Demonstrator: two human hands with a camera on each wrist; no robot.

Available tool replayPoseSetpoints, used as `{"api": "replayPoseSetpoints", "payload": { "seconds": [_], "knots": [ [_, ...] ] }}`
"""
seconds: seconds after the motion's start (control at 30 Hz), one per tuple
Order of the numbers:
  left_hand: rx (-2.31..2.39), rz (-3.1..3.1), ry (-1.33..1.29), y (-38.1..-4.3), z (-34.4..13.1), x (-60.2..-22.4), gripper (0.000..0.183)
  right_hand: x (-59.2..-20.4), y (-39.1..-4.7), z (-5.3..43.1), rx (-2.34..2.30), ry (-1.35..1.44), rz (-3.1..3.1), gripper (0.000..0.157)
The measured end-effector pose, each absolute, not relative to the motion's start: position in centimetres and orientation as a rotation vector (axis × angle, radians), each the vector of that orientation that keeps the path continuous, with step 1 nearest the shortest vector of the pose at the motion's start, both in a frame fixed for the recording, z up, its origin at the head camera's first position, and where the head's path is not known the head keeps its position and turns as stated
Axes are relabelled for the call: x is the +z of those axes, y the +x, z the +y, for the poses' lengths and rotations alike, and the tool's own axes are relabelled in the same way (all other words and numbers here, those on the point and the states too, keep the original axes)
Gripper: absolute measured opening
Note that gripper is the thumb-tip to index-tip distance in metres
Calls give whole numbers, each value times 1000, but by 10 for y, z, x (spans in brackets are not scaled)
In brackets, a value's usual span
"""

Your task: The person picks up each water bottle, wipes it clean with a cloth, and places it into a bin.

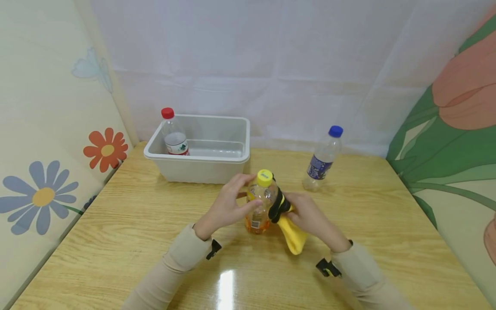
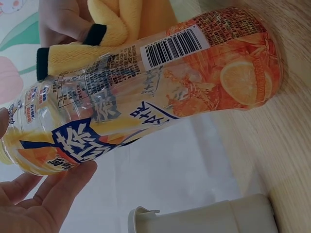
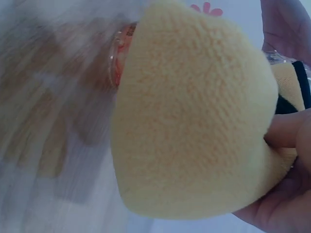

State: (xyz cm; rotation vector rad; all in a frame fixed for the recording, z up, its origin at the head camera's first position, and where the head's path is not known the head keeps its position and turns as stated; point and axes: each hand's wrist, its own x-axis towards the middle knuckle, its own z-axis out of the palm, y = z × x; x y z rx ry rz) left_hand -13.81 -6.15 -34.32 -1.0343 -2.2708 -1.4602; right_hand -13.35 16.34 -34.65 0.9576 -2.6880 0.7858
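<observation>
Yellow-capped bottle point(image 1: 267, 196) on a wood-grain table point(image 1: 97, 241), nearer me than the grey tub point(image 1: 197, 171) and just off the tub's right front corner. Behind the tub, a pale creased sheet point(image 1: 271, 64) covers the wall; left of it, a panel point(image 1: 31, 107) with printed flowers; well to its right, another with large leaves. Bottle orientation: cap up, base down, long axis close to vertical. My left hand point(image 1: 228, 204), on the tub side, has thumb and fingers clamped around the bottle's upper part. My right hand point(image 1: 308, 213), on the side away from the tub, has its fingers closed on a yellow cloth point(image 1: 293, 237) with black edging, held against the bottle's side. Red-capped bottle point(image 1: 176, 137) upright inside the tub, left end. Blue-capped bottle point(image 1: 320, 165) stands right of the tub.
</observation>
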Motion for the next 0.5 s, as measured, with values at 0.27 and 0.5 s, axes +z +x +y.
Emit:
{"api": "replayPoseSetpoints", "payload": {
  "seconds": [0.27,0.5],
  "knots": [
    [-1424,-2268,-1034,-137,-61,-344,56,-358,-134,161,787,960,-2749,34],
    [-1434,-2272,-1033,-136,-61,-343,56,-365,-135,160,773,979,-2749,29]
  ]
}}
